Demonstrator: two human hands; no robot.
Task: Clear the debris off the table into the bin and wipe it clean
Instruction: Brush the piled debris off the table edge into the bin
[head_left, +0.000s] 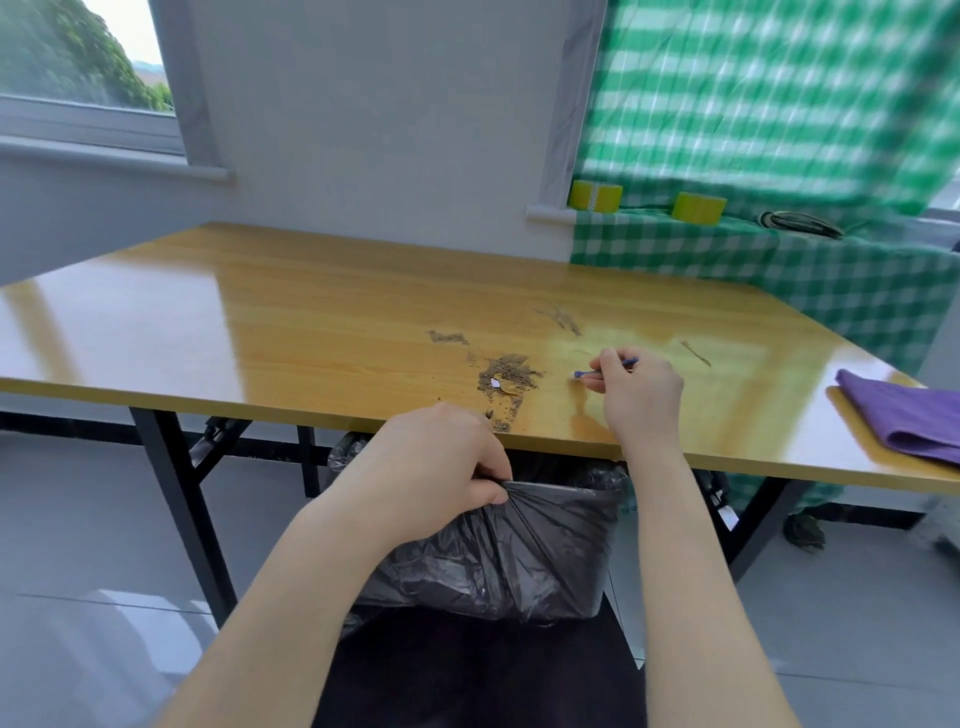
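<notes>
One wooden table (260, 322); the left half shows bare wood.

One left hand (441, 462), at the near table edge: fingers and thumb curled tight on the bunched rim of the black bag (519, 561).

One bin, lined by that bag, stands on the floor under the near edge, just below the debris. Its mouth is dark and partly hidden by the table; contents cannot be told.

Debris (506, 371): dark grainy patches, about five counted. The largest is centre-near, with one small white scrap (496, 383) lying in it. One small patch is left-far of it, one at the near edge touching the rim above the bin, and two thin streaks are farther right. All debris seen is on the table.

One right hand (641, 400), resting on the table right of the main patch: fingers pinched on one thin blue stick (584, 373), tip pointing left.

One purple cloth (904, 415), folded, on the table's right near corner, well apart from the hand.

Far sill, right: two yellow tape rolls (596, 196) (697, 207) and one dark coil (800, 224) on a green checked fabric (779, 104).
</notes>
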